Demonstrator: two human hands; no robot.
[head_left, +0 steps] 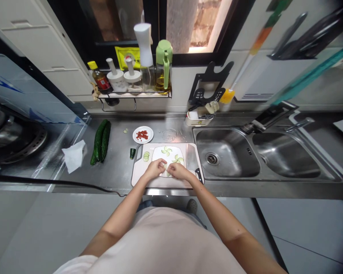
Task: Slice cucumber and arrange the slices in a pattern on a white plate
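Over the near part of a white plate [157, 151], my left hand [155, 168] and my right hand [178, 171] work close together, fingertips pinched. Pale cucumber slices [165, 167] show between the fingertips, partly hidden by them. Two pinwheels of cut cucumber slices lie on the plate, one at the back [166, 151] and one at the right [177, 159]. The plate rests on a pale cutting board [140, 177]. Left of it is a short stack of round cucumber slices [146, 156]. A knife with a black handle [199, 175] lies along the board's right side.
A small plate [135, 136] of chopped red pieces stands behind the board. To the left are a cucumber stub [132, 153], two whole cucumbers [101, 142] and a paper towel [74, 156]. A double sink [228, 152] is on the right. Bottles and jars fill a rack [134, 94].
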